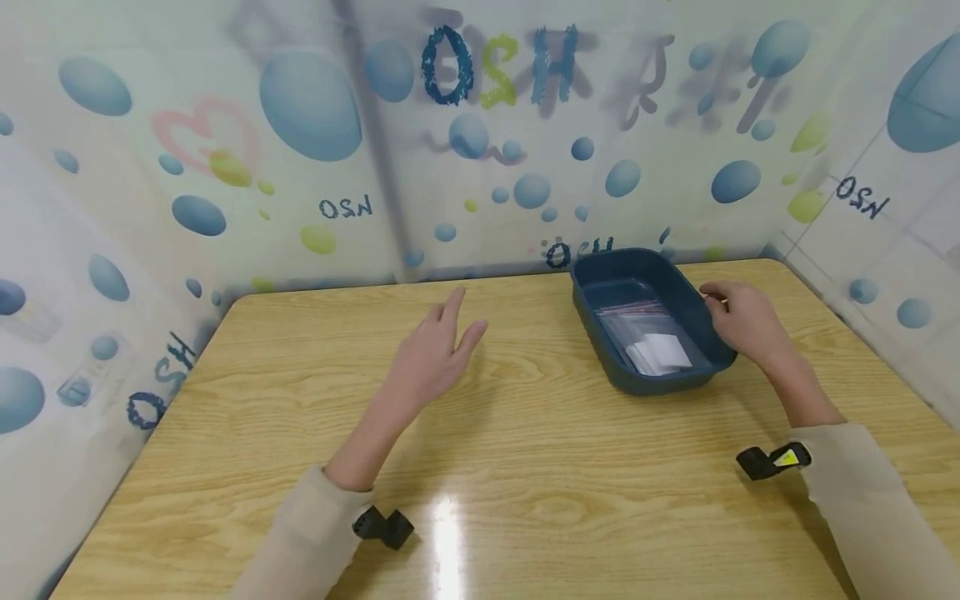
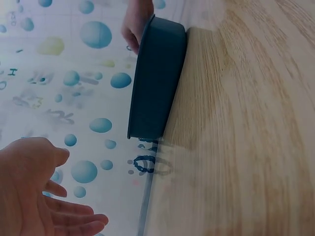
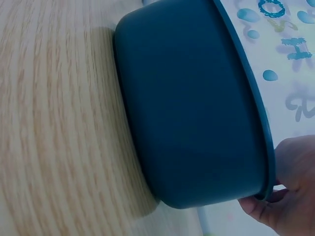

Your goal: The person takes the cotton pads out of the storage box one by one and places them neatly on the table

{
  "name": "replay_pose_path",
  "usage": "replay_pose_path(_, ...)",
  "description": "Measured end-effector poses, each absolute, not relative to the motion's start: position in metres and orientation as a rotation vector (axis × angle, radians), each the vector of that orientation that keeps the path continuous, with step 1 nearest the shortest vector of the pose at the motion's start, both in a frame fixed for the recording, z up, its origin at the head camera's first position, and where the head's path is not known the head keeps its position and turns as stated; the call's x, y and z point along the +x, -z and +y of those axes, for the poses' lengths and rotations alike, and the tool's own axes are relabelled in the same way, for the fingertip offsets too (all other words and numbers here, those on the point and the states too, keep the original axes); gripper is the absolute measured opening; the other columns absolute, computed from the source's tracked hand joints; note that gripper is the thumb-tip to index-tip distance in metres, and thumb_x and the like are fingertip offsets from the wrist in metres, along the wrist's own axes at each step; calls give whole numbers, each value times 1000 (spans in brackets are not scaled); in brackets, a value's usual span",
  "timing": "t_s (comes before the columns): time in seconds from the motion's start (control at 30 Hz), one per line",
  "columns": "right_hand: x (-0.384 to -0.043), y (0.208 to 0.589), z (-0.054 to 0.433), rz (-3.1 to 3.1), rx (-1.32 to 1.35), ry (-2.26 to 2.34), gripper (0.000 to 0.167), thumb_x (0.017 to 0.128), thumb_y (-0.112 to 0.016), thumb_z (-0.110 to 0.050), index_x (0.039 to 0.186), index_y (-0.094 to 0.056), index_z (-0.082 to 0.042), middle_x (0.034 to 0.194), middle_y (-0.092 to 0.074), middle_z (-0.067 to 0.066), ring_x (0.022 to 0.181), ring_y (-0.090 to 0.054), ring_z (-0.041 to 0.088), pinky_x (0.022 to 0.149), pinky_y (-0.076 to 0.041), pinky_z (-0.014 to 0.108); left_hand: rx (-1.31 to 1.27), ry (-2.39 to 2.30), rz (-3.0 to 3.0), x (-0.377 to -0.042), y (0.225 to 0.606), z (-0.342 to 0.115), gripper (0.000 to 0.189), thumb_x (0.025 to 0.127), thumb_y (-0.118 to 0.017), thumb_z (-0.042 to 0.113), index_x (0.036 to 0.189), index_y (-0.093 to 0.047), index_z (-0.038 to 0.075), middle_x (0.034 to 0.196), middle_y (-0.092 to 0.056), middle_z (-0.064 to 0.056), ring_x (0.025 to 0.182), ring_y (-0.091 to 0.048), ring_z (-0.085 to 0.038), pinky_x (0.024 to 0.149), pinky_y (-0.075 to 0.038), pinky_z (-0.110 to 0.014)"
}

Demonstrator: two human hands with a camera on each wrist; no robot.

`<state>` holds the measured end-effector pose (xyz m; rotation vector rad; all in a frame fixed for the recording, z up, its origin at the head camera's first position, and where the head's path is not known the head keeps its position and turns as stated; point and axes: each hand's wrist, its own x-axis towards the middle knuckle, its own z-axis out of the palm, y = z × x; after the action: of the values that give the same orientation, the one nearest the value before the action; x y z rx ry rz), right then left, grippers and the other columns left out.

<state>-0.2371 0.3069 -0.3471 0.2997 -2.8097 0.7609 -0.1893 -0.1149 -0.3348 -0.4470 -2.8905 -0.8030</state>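
Note:
A dark blue plastic bin (image 1: 641, 385) stands at the back right of the table, its long sides slanting. Inside it lie several clear plastic bags (image 1: 633, 325) and some white flat pieces (image 1: 663, 352); what the bags contain cannot be made out. My right hand (image 1: 746, 321) pinches the bin's right rim, and the right wrist view shows that hand (image 3: 295, 184) with digits on both sides of the lip. Apart from the bin, my left hand (image 1: 431, 350) hovers above the table's middle, fingers extended and holding nothing. The left wrist view shows its fingers (image 2: 74, 219) spread.
The wood-grain table (image 1: 300, 400) meets a wall covering (image 1: 465, 183) with blue and green dots and lettering along its back edge. Another patterned wall (image 1: 892, 250) borders the right side. Small black cameras (image 1: 384, 527) are worn at both wrists.

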Motion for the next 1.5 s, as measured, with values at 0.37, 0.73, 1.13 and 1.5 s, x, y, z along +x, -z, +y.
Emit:
replay_pose_path(0.37, -234, 344, 304, -2842, 292, -825, 29, 105, -52, -8, 121, -63, 14, 110, -65, 34, 92, -62, 42, 70, -50, 46, -509, 1062, -2824, -191, 330, -100, 60, 109, -42, 43, 153, -36, 3, 131, -59, -21, 100, -66, -28, 85, -54, -48)
replay_pose_path(0.73, -232, 342, 303, -2907, 247, -1034, 39, 108, -50, -19, 129, -58, 13, 116, -64, 32, 85, -62, 19, 65, -50, 20, -523, 1279, -2762, -193, 327, -86, 46, 107, -52, 27, 144, -47, 1, 113, -67, -13, 93, -66, -24, 79, -56, -40)
replay_pose_path(1.13, -232, 342, 299, -2927, 213, -1186, 44, 108, -49, -23, 132, -55, 14, 118, -62, 30, 81, -58, 9, 69, -54, 24, -576, 1466, -2680, -192, 327, -72, 40, 103, -57, 24, 137, -57, 2, 113, -67, -12, 98, -67, -27, 80, -57, -38)
replay_pose_path(1.5, -232, 342, 298, -2912, 230, -1219, 44, 108, -50, -23, 131, -56, 14, 115, -63, 28, 79, -59, 8, 70, -55, 25, -593, 1583, -2645, -192, 322, -48, 37, 101, -59, 19, 134, -60, 2, 112, -67, -12, 95, -67, -26, 73, -57, -31)
